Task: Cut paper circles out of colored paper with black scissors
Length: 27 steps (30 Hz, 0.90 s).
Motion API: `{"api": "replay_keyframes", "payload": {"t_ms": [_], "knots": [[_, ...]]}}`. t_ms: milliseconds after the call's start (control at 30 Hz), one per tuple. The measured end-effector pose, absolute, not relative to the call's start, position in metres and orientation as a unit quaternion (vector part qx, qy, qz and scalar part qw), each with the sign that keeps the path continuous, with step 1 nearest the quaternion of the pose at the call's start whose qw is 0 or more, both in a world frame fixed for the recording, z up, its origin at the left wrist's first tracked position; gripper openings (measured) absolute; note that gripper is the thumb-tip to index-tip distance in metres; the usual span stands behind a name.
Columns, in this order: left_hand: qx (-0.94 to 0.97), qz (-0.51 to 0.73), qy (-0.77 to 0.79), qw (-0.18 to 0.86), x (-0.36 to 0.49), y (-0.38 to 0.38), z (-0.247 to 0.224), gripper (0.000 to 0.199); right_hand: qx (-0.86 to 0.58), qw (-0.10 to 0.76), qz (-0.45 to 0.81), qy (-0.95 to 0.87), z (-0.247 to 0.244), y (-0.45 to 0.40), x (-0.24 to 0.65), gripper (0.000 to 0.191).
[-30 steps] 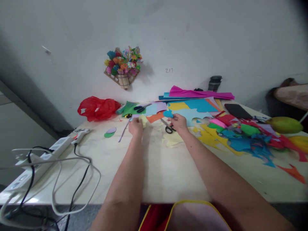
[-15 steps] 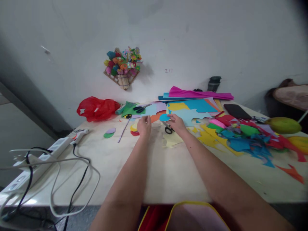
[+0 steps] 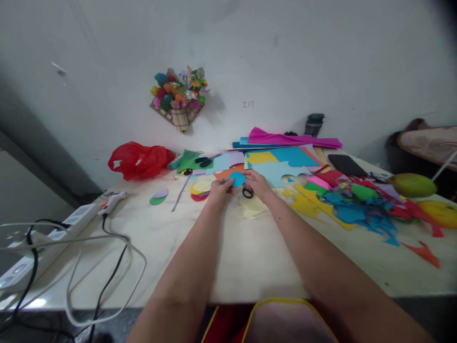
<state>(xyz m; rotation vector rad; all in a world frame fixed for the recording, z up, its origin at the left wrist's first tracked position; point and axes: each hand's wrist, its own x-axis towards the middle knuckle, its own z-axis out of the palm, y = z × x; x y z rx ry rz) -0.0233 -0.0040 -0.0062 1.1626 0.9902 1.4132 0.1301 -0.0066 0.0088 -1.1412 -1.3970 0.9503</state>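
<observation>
A blue paper circle (image 3: 237,179) is held up between my two hands over the table. My left hand (image 3: 219,190) pinches it at the left edge, and my right hand (image 3: 258,185) grips the right edge with thumb and fingers. Black-handled scissors (image 3: 247,192) lie just below the circle, their blades mostly hidden. Beside my left hand is a small pile of yellow and red paper circles (image 3: 200,189). Something red shows under my left fingers, too small to make out. A pale yellow paper scrap (image 3: 253,207) rests below my right hand.
Purple and green circles (image 3: 158,197) lie on the left, near a purple strip (image 3: 180,193). Coloured sheets (image 3: 282,172) and a second pair of scissors (image 3: 204,161) are at the back. Paper scraps (image 3: 352,212) cover the right. A power strip (image 3: 53,243) with cables is at left.
My left hand has moved right and taken hold of the blue circle's left edge. The circle has come slightly left and down, and the pile of yellow and red circles shows more.
</observation>
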Motion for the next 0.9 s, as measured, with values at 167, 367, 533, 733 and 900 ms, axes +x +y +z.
{"api": "replay_keyframes", "payload": {"t_ms": [167, 367, 533, 733, 900], "knots": [[0.498, 0.575, 0.409, 0.504, -0.023, -0.004, -0.008, 0.038, -0.486, 0.541, 0.478, -0.492, 0.017, -0.012, 0.131, 0.018], [0.528, 0.563, 0.399, 0.496, -0.023, -0.004, -0.009, 0.04, -0.517, 0.511, 0.445, -0.523, 0.012, -0.01, 0.131, 0.016], [0.517, 0.568, 0.402, 0.498, -0.021, -0.002, -0.009, 0.042, -0.516, 0.515, 0.429, -0.533, 0.01, -0.005, 0.132, 0.019], [0.418, 0.651, 0.387, 0.502, -0.022, -0.002, -0.004, 0.041, -0.651, 0.395, 0.197, -0.618, 0.015, -0.003, 0.149, 0.021], [0.351, 0.687, 0.376, 0.513, -0.023, 0.0, -0.002, 0.035, -0.693, 0.206, 0.069, -0.687, 0.028, -0.016, 0.149, 0.037]]}}
